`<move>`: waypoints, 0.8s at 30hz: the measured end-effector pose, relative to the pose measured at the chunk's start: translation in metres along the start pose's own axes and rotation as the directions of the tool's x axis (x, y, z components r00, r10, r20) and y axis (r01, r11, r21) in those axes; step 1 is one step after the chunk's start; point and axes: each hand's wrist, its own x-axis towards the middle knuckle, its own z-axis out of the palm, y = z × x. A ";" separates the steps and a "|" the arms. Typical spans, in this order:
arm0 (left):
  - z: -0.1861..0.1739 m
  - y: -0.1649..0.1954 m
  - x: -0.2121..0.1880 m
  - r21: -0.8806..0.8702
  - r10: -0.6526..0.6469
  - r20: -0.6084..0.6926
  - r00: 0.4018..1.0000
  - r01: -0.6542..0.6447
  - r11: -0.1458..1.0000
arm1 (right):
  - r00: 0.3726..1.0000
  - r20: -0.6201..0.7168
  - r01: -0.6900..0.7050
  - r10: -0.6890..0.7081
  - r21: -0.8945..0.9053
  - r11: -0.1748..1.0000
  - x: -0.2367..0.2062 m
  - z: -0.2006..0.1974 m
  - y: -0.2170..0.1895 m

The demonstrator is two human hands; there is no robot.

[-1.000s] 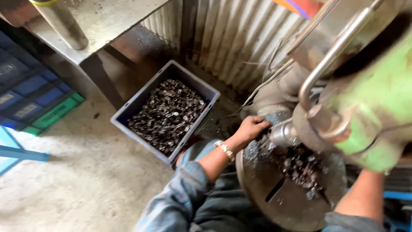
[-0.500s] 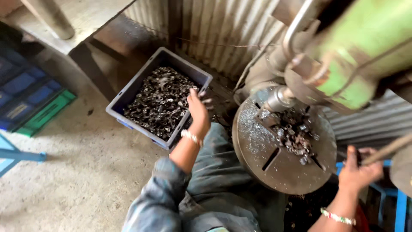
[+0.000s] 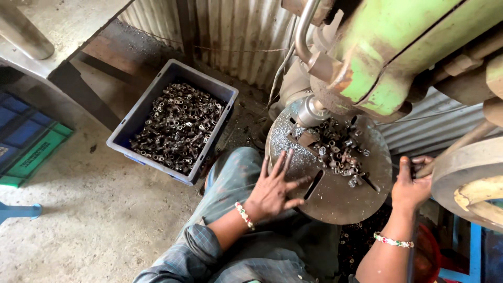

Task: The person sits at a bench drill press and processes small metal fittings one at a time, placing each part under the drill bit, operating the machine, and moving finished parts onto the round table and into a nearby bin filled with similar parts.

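fingers of the left hand (image 3: 272, 193) now lie spread and flat at the near left edge of the round drill-press table (image 3: 335, 202), empty, palm down on the metal beside one of its slots; half a second ago that same hand hung over the grey plastic crate (image 3: 137, 118) of small metal parts (image 3: 178, 126), and a second ago it was up at the spindle (image 3: 309, 112). so the hand has gone from the machine, out to the crate, and back to the table, and it holds nothing visible now, which reads as one piece having been dropped off and the hand having returned for another. the right hand (image 3: 411, 183) has come in too: earlier it was low and off the right side, now it is clenched around the dark feed lever (image 3: 427, 169) at the far right edge of the table, next to the big pale wheel (image 3: 469, 181). the loose pile of small parts (image 3: 340, 149) sits on the far half of the table, just in front of the spindle and under the green machine head (image 3: 398, 57), well within reach of the spread fingers but not touched by them. the crate stands on the concrete floor (image 3: 78, 225) to the left of the person's knees, apart from the table, well filled. judging from this, the cycle is between pieces: nothing under the spindle can be told as loaded.
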 end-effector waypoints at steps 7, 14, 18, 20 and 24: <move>-0.015 -0.043 0.025 0.072 -0.184 -0.099 0.978 0.192 0.979 | 0.999 -0.025 0.041 -0.043 -0.041 0.998 -0.001 0.002 -0.001; -0.007 0.000 0.018 -0.022 -0.079 -0.025 0.997 0.078 0.997 | 0.999 -0.049 0.019 -0.022 -0.062 0.998 -0.001 0.006 -0.008; 0.012 0.014 0.026 0.018 -0.129 -0.018 0.992 0.129 0.991 | 0.989 -0.034 0.138 -0.144 -0.138 0.981 -0.001 0.007 -0.012; 0.018 0.014 0.031 0.023 -0.152 -0.048 0.987 0.153 0.988 | 0.985 -0.021 0.166 -0.171 -0.146 0.975 -0.001 0.007 -0.014; 0.022 0.011 0.038 -0.016 -0.180 -0.122 0.976 0.179 0.984 | 0.997 -0.064 -0.050 0.045 -0.084 0.995 -0.001 0.007 -0.011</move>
